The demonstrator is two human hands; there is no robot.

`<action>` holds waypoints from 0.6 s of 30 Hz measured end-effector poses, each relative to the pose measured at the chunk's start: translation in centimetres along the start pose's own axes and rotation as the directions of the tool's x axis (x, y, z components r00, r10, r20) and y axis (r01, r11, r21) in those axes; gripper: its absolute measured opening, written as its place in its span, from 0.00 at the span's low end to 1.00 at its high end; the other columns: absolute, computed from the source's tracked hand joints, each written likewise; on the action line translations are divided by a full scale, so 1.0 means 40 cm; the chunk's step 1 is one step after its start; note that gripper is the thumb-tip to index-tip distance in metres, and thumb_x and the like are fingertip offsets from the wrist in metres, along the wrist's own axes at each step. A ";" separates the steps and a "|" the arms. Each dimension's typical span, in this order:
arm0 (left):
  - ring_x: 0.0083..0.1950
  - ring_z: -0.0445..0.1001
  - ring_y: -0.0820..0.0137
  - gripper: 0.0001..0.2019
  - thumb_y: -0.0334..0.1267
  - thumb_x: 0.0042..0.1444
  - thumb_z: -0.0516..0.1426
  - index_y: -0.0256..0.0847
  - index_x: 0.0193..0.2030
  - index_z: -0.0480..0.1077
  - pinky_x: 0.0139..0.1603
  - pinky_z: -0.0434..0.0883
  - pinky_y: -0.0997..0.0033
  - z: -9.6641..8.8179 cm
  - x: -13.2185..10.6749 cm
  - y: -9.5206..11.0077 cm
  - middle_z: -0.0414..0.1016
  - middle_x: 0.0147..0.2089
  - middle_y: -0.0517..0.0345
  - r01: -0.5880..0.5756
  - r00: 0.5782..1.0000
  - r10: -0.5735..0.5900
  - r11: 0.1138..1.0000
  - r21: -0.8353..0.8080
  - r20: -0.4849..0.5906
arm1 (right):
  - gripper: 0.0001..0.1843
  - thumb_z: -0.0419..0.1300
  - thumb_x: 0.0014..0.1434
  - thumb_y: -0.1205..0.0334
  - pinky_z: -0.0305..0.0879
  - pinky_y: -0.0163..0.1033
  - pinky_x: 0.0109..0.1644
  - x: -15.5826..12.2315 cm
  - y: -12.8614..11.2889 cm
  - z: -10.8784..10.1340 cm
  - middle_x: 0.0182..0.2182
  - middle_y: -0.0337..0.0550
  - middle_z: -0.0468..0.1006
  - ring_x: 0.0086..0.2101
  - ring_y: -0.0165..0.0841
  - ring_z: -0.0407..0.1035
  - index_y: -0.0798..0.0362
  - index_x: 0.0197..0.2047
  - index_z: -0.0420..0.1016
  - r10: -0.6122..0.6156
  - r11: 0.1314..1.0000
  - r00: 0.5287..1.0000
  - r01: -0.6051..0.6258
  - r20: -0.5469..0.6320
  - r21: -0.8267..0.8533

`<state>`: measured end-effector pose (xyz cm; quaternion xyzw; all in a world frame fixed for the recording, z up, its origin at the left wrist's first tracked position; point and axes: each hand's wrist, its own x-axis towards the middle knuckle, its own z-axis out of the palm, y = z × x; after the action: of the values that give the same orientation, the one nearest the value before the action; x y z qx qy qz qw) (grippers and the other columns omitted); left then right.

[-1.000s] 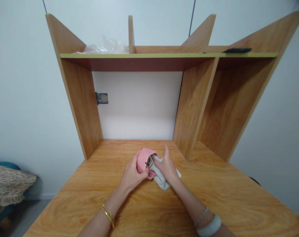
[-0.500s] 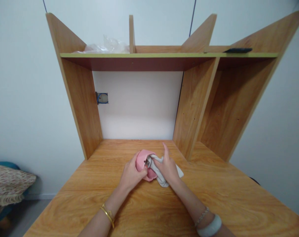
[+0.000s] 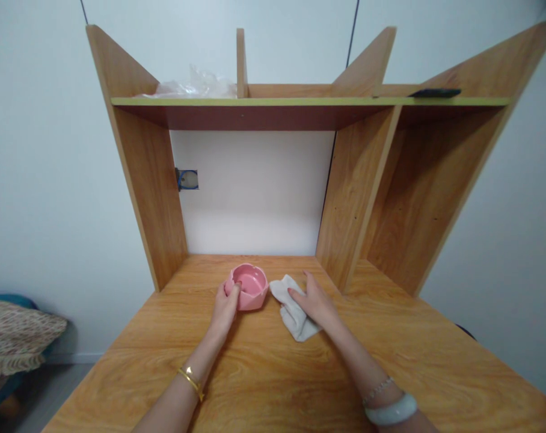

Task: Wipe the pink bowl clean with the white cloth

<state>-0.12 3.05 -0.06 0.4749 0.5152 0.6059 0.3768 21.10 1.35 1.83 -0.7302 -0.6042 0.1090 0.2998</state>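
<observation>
A small pink bowl [image 3: 250, 285] stands upright on the wooden desk [image 3: 264, 373], its hollow facing up. My left hand [image 3: 225, 304] grips its near-left rim, thumb over the edge. To the right of the bowl lies a crumpled white cloth [image 3: 291, 308]. My right hand [image 3: 315, 300] rests on top of the cloth with its fingers stretched flat. Bowl and cloth are a little apart.
A wooden hutch rises at the back with side panels [image 3: 149, 180] and a top shelf [image 3: 300, 101]. Clear plastic wrap [image 3: 192, 87] lies on the shelf's left, a dark flat object [image 3: 434, 92] on its right. A wall socket [image 3: 186, 179] shows behind.
The bowl was tilted up in my left hand with the cloth pressed into it by my right. Now the bowl stands on the desk and the cloth lies beside it.
</observation>
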 end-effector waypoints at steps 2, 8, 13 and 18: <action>0.28 0.71 0.70 0.20 0.50 0.47 0.54 0.35 0.40 0.67 0.27 0.67 0.73 0.002 -0.003 -0.003 0.72 0.28 0.56 0.009 1.000 -0.009 1.000 -0.025 -0.002 | 0.38 0.55 0.50 0.52 0.57 0.42 0.48 0.010 0.014 -0.023 0.54 0.60 0.61 0.51 0.44 0.60 0.61 0.60 0.50 0.023 0.994 0.999 -0.018 0.046 -0.109; 0.18 0.64 0.76 0.23 0.55 0.47 0.53 0.36 0.39 0.65 0.18 0.61 0.78 0.016 -0.030 0.005 0.66 0.22 0.64 0.020 1.000 -0.019 0.996 -0.090 0.015 | 0.22 0.57 0.48 0.54 0.61 0.36 0.35 0.025 0.049 -0.083 0.38 0.57 0.74 0.38 0.41 0.70 0.61 0.43 0.67 0.080 0.984 0.973 -0.043 0.215 -0.172; 0.11 0.52 0.82 0.23 0.56 0.48 0.51 0.38 0.41 0.62 0.12 0.51 0.81 0.022 -0.056 0.031 0.57 0.16 0.71 0.077 0.991 -0.057 0.981 -0.179 0.119 | 0.13 0.56 0.49 0.58 0.56 0.32 0.21 0.010 0.034 -0.073 0.22 0.47 0.74 0.21 0.33 0.69 0.60 0.34 0.68 0.102 0.992 0.951 -0.074 0.291 -0.105; 0.11 0.50 0.82 0.25 0.56 0.48 0.50 0.40 0.46 0.59 0.11 0.51 0.82 0.022 -0.064 0.047 0.58 0.18 0.72 0.026 0.992 -0.008 0.989 -0.146 0.126 | 0.09 0.55 0.51 0.59 0.55 0.31 0.14 -0.011 -0.016 -0.021 0.14 0.40 0.70 0.14 0.31 0.65 0.56 0.26 0.66 0.090 0.992 0.930 -0.115 0.356 0.049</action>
<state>1.47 0.53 1.33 0.4785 0.4486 0.6079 0.4475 20.93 0.75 2.77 -0.7186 -0.6052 0.2742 0.2054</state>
